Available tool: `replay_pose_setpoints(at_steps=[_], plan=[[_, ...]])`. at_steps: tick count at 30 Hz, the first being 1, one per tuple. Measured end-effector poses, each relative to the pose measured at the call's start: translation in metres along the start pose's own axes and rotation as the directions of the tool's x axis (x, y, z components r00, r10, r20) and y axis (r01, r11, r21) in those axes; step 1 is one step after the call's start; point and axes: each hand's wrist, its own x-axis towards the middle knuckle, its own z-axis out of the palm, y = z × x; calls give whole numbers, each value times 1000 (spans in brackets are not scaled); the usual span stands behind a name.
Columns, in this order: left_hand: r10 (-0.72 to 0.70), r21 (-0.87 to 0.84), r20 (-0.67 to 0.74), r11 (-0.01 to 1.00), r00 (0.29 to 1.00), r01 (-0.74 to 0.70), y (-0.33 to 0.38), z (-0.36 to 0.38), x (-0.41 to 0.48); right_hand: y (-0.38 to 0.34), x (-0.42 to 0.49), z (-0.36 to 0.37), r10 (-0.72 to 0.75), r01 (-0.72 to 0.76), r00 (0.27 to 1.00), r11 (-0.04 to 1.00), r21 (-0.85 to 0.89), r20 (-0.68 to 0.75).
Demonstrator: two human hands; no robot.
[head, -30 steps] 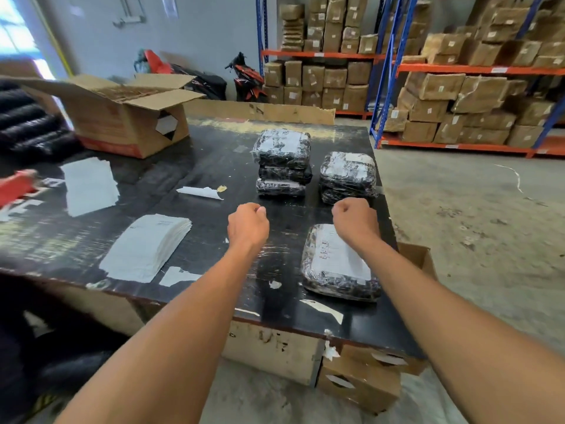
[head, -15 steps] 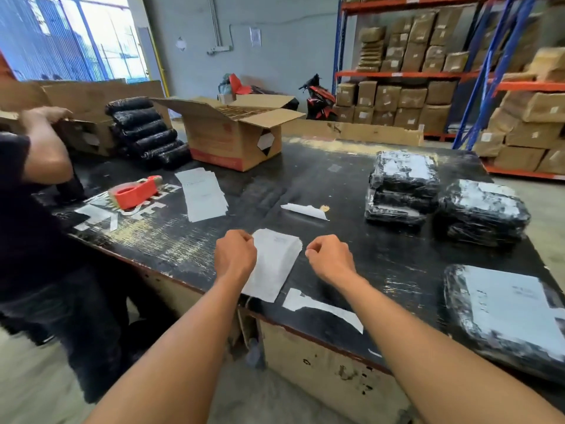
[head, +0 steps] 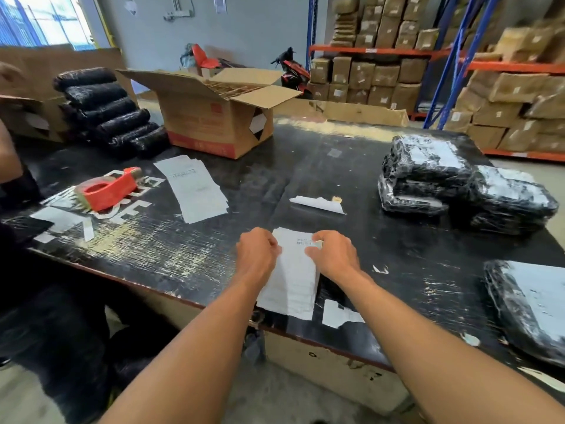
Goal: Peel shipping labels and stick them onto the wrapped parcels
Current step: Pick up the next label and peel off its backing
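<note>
The label stack [head: 293,283] lies at the near edge of the surface [head: 305,166], its lower end reaching the lip, directly between your hands. Your left hand [head: 258,255] is curled against the stack's left edge and seems to nip it. Your right hand [head: 334,257] has finger and thumb closed on the right edge near the printed lines, pinching the top sheet.

You look to be starting a peel. Pin the stack flat with the left hand so only one label lifts. Start the corner with a fingernail and draw it back low and slowly, since thin paper like this probably curls and sticks to itself if pulled upward. Touch only the margin, keeping glue off your fingertips.

The nearest wrapped parcel [head: 532,304] sits to your right near the same edge and already shows a white label. The labelled piles [head: 428,166] stand farther back on the right. Check which parcel is bare before you carry the label over.

Loose sheets [head: 195,188], a red tape dispenser [head: 107,188] and an open carton [head: 214,123] lie to the left, well apart.
</note>
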Motion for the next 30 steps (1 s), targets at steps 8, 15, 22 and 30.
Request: replay_pose_setpoints(at_steps=[8, 15, 22, 30], plan=[[-28, 84, 108, 996, 994, 19, 6, -4, 19, -1, 18, -1, -3, 12, 998, 988, -155, 60], [-48, 127, 141, 991, 989, 29, 17, -8, 24, -2, 14, 6, -51, 49, 999, 993, -111, -13], [-101, -235, 48, 966, 994, 109, 25, -27, 34, -16, 5, -24, -43, 47, 999, 987, 156, -31], [19, -645, 162, 759, 987, 91, 57, -47, 26, -23, 2, -71, 57, -41, 998, 730, 682, -2]])
